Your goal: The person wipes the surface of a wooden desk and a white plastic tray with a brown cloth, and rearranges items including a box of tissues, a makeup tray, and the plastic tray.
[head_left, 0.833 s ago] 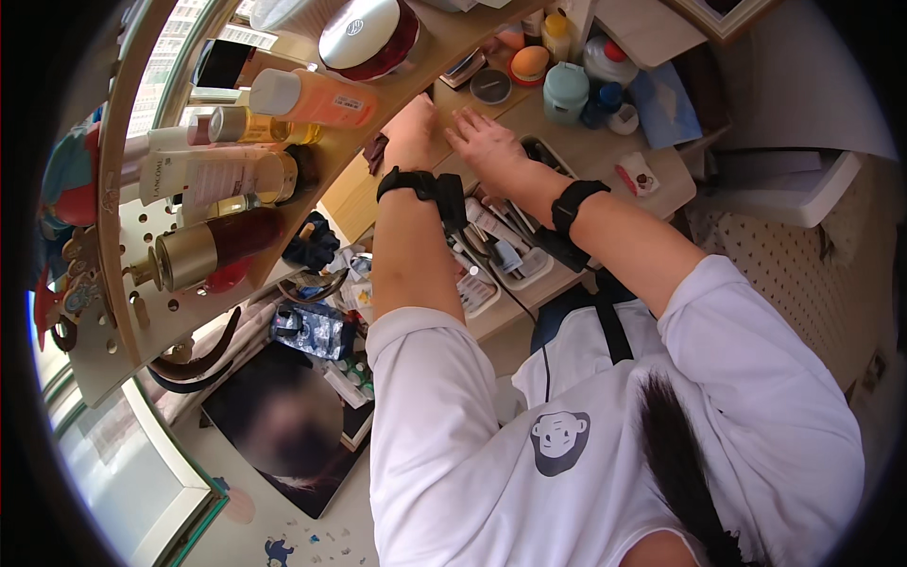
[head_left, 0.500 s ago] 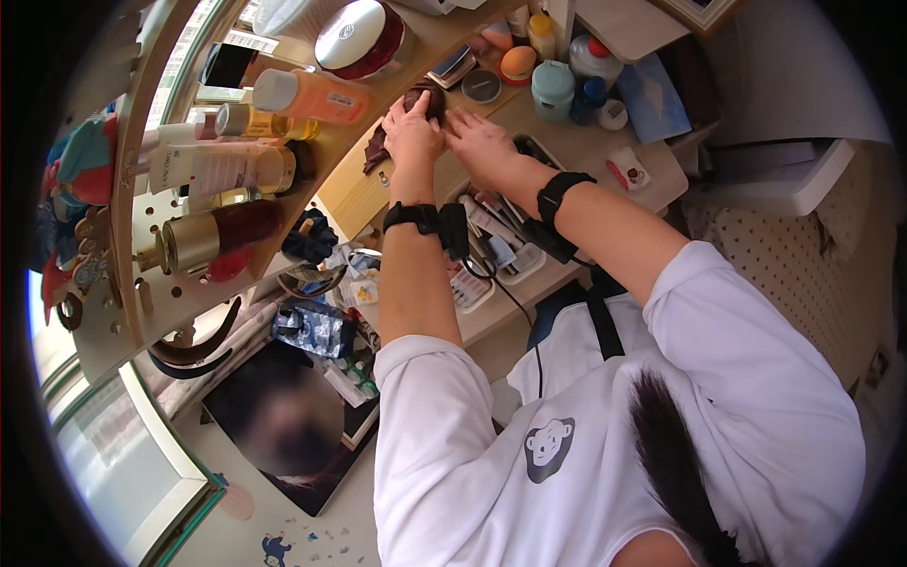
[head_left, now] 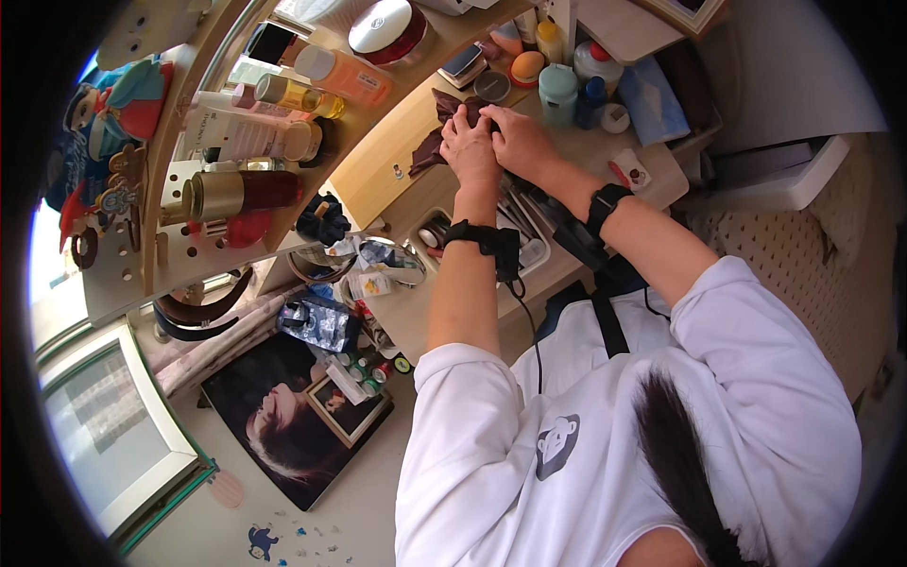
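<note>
A crumpled dark brown cloth (head_left: pixel 428 154) with a slight sheen lies bunched on the pale wooden desk. My left hand (head_left: pixel 470 156) rests over it, its bent fingers gripping the folds. Close against it, my right hand (head_left: pixel 521 142) pinches the cloth's right side between thumb and fingers; the fingertips are partly hidden. One fold sticks up past the left fingers and another spreads out by the left wrist. Beside the cloth lies a tiny shiny trinket (head_left: pixel 399 171). Black straps with small devices circle both wrists.
At left, a shelf (head_left: pixel 378 123) holds several cosmetic bottles. Behind my hands stand a round dark lid (head_left: pixel 491 86), an orange sponge (head_left: pixel 527 68) and a mint-green container (head_left: pixel 557 92). An organiser tray (head_left: pixel 534 250) with brushes sits below my forearms, near a cable (head_left: pixel 529 317).
Both hands have drawn nearer to me and closer together, with the brown cloth between them. The right hand, outstretched before, now pinches it. The whole view has shifted slightly.
</note>
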Demonstrator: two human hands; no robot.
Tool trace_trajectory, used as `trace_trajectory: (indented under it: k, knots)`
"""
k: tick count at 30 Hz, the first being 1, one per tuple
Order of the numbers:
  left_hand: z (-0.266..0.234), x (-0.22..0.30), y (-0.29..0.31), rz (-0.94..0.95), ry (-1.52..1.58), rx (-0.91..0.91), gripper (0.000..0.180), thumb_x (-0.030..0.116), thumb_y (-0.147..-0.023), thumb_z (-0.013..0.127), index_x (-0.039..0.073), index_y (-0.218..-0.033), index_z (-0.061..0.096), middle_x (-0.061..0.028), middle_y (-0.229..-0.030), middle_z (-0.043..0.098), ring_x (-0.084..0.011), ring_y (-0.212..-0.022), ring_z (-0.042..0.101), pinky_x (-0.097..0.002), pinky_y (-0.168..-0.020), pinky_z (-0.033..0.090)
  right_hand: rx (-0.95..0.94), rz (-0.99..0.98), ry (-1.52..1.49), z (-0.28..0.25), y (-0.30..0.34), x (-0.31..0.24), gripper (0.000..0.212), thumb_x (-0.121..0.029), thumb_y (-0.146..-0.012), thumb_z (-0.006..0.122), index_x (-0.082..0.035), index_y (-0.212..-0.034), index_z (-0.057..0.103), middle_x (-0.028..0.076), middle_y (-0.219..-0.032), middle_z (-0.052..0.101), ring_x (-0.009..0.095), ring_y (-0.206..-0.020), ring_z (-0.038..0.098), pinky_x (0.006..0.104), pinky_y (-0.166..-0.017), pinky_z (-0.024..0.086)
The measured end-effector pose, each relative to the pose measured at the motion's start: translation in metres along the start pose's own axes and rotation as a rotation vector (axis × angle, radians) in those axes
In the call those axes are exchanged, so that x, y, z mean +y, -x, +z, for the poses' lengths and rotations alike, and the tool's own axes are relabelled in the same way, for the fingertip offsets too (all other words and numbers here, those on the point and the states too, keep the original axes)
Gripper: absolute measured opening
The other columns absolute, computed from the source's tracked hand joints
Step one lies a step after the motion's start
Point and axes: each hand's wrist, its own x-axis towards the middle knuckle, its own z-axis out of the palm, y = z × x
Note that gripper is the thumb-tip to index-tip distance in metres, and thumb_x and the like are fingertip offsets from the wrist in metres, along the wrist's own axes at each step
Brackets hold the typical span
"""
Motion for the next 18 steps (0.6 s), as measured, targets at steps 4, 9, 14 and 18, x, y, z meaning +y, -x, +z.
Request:
trace_trajectory:
  k: [4,9,14,18]
  knots:
    - [-0.019,-0.013,0.013,-0.009,0.046,-0.021,0.046,0.025,-0.083,0.066,0.03,-0.129,0.064,-0.0077,-0.143,0.048,-0.0322,-0.129,0.047,-0.047,-0.101,0.044,0.016,-0.083,0.049,0.001,0.005,0.003,0.035,-0.009,-0.085,0.056,-0.005,-0.119,0.06,0.02,-0.122,0.063,0.037,-0.109,0.061,0.0437,-0.093,0.05]
    - [-0.045,-0.075,0.034,-0.208,-0.003,0.005,0.048,0.021,-0.08,0.066,0.026,-0.127,0.066,-0.0084,-0.142,0.05,-0.0347,-0.123,0.051,-0.0459,-0.102,0.045,-0.21,-0.039,0.212,0.002,-0.001,0.006,0.043,-0.011,-0.087,0.057,-0.002,-0.129,0.057,0.022,-0.139,0.053,0.034,-0.129,0.05,0.0401,-0.107,0.043]
    - [-0.054,-0.124,0.038,-0.481,-0.019,0.003,0.044,0.021,-0.083,0.061,0.023,-0.127,0.066,-0.0118,-0.148,0.045,-0.0389,-0.125,0.049,-0.0491,-0.1,0.046,-0.327,-0.065,0.364,0.002,-0.002,0.009,0.047,-0.011,-0.086,0.059,0.0,-0.131,0.053,0.022,-0.147,0.044,0.033,-0.136,0.043,0.0402,-0.107,0.043]
    - [-0.045,-0.114,0.03,-0.423,-0.092,0.017,0.046,0.022,-0.083,0.061,0.023,-0.129,0.064,-0.0131,-0.146,0.045,-0.0405,-0.126,0.046,-0.0496,-0.099,0.046,-0.429,-0.079,0.549,0.008,0.001,0.008,0.056,-0.013,-0.086,0.062,0.001,-0.138,0.047,0.023,-0.149,0.041,0.032,-0.14,0.038,0.0393,-0.109,0.041]
